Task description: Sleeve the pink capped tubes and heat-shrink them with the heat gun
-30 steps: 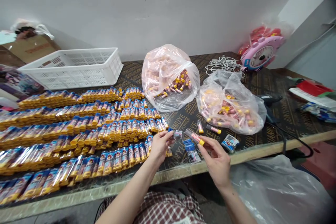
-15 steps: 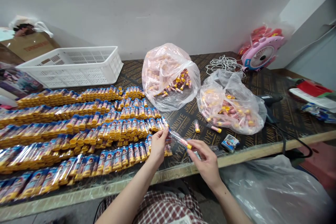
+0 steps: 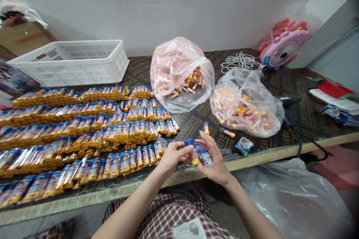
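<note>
My left hand [image 3: 175, 155] pinches a small tube [image 3: 194, 154] with a blue upper end, pink middle and yellow cap at the bottom. Spread around the tube's right side is my right hand [image 3: 214, 162], thumb close to the yellow cap, fingertips near the blue end. I cannot tell whether they touch it. Blue printed labels [image 3: 206, 157] show between its fingers and thumb; whether they are held or lie on the table is unclear. Two loose yellow-capped tubes, an upright tube [image 3: 206, 127] and a lying tube [image 3: 228, 133], are beyond the hands.
Rows of blue-and-yellow tubes [image 3: 120, 129] cover the left of the table. Two plastic bags of tubes, a larger bag [image 3: 179, 71] and a smaller bag [image 3: 244, 102], stand behind. Around them are a white basket [image 3: 84, 71], a pink fan [image 3: 283, 52] and a label stack [image 3: 244, 145].
The tube has moved from a slanted hold between both hands to a more upright one in my left hand. My right fingers have let go of its yellow end and spread. The view has shifted slightly.
</note>
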Demonstrator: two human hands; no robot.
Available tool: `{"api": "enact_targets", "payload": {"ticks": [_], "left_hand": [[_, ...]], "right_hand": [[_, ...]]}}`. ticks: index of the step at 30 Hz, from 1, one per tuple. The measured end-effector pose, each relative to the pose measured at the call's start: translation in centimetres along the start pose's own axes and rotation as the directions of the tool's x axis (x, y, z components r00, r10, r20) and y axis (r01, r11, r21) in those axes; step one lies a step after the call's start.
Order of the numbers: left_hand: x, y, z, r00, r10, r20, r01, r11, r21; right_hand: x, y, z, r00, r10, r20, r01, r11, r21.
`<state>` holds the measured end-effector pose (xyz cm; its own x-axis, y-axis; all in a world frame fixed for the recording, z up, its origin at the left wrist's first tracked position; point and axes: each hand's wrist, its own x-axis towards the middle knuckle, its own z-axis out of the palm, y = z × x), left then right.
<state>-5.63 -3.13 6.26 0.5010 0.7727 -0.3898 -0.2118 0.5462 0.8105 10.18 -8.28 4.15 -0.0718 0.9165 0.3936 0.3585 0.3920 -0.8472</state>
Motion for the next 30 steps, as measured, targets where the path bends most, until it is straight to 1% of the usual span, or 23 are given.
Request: {"api": "enact_targets", "payload": {"ticks": [3, 5, 9, 17, 27, 30], "left_hand": [[-0.3, -0.1, 0.1, 0.999, -0.045, 0.030, 0.044, 0.999, 0.019], [-0.5, -0.2, 0.2, 0.997, -0.067, 0.033, 0.066, 0.998, 0.023], [-0.8, -0.2, 0.3, 0.997, -0.071, 0.036, 0.070, 0.997, 0.026], [-1.0, -0.2, 0.6, 0.998, -0.065, 0.013, 0.065, 0.998, 0.025], [-1.2, -0.5, 0.3, 0.999, -0.042, 0.021, 0.042, 0.999, 0.009], [-1.2, -0.6, 0.3, 0.999, -0.033, 0.017, 0.033, 0.999, -0.005]], "right_hand": [[0.0, 0.0, 0.1, 0.994, 0.008, 0.113, -0.023, 0.991, 0.135], [0.0, 0.1, 0.2, 0.990, 0.009, 0.138, -0.035, 0.982, 0.187], [-0.2, 0.1, 0.5, 0.994, 0.002, 0.106, -0.027, 0.973, 0.229], [-0.3, 0.1, 0.9, 0.997, 0.037, 0.068, -0.052, 0.969, 0.240], [-0.1, -0.2, 1.1, 0.998, 0.017, 0.056, -0.032, 0.963, 0.268], [-0.1, -0.2, 1.2, 0.996, 0.018, 0.088, -0.041, 0.962, 0.269]]}}
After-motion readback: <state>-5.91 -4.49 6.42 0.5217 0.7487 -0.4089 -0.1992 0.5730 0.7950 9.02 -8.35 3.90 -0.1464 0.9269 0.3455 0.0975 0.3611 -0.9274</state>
